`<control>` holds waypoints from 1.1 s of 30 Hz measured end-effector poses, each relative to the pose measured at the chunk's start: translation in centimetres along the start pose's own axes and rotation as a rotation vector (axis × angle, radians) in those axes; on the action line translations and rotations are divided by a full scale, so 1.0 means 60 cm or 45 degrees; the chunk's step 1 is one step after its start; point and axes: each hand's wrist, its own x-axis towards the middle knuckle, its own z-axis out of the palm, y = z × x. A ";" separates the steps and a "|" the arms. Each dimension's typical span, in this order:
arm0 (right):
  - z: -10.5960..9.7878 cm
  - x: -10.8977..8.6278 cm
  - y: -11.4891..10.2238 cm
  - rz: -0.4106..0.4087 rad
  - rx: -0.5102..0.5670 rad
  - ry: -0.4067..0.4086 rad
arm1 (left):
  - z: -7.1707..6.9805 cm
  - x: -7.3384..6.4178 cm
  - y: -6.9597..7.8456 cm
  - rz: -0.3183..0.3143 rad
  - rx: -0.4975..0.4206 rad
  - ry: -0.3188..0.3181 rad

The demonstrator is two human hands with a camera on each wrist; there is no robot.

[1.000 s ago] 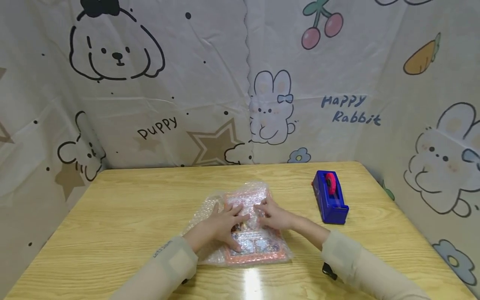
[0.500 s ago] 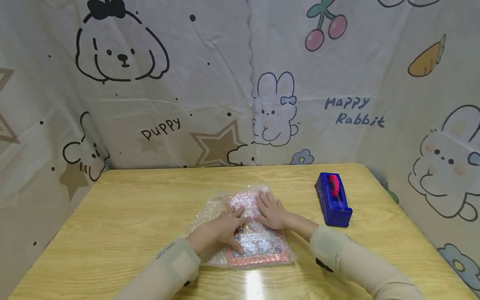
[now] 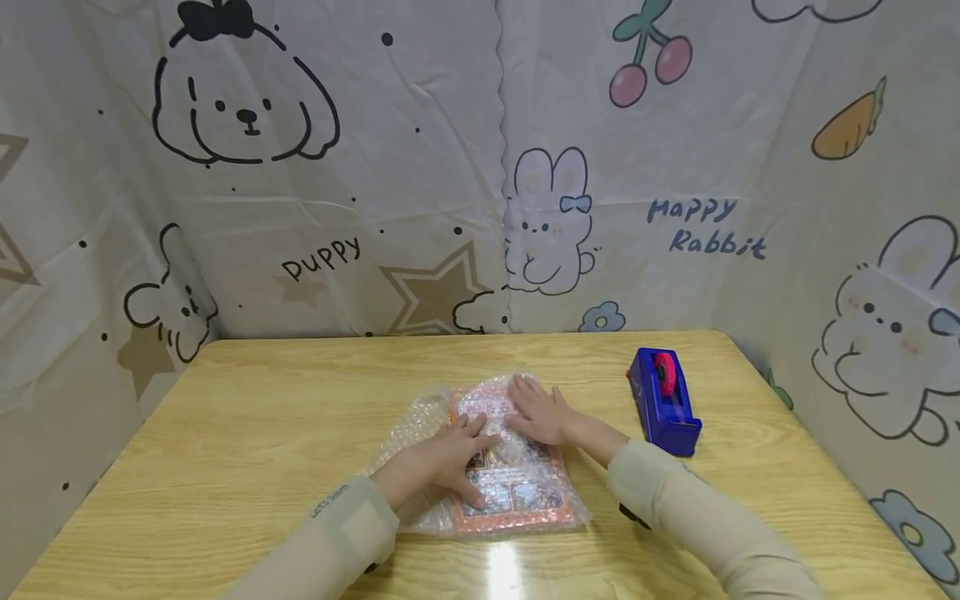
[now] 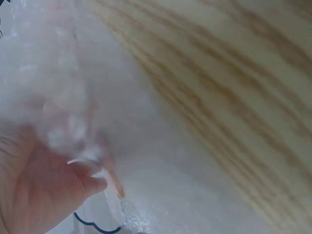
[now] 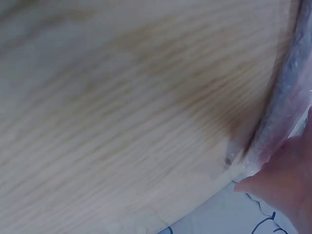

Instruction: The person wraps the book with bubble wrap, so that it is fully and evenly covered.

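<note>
A flat, orange-bordered item with printed pictures [image 3: 517, 500] lies on the table under clear bubble wrap [image 3: 412, 429]. The wrap reaches past the item on its left side. My left hand [image 3: 442, 458] rests on the middle of the package, fingers spread. Farther up, near the top right edge, my right hand [image 3: 542, 412] lies on the wrap with its fingers extended. In the left wrist view the left hand [image 4: 44, 180] touches the blurry wrap. The right wrist view has the right hand [image 5: 285, 185] at the package's edge [image 5: 287, 92].
A blue tape dispenser [image 3: 663, 404] with a pink-red roll stands at the right of the wooden table [image 3: 247, 433]. Behind and beside the table hangs a cartoon-printed cloth [image 3: 420, 183].
My right hand has gone from bent fingers on the wrap to lying flat with fingers extended, slightly higher on the package. The left hand stays in place.
</note>
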 end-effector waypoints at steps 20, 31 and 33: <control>0.010 -0.003 -0.011 0.014 -0.097 -0.058 | -0.002 0.001 -0.002 0.002 -0.006 -0.021; 0.048 -0.091 -0.037 -0.026 -0.084 0.046 | -0.005 0.001 0.001 0.008 -0.028 -0.025; 0.057 -0.105 -0.042 0.009 -0.075 0.075 | -0.005 0.003 0.000 0.011 -0.034 -0.028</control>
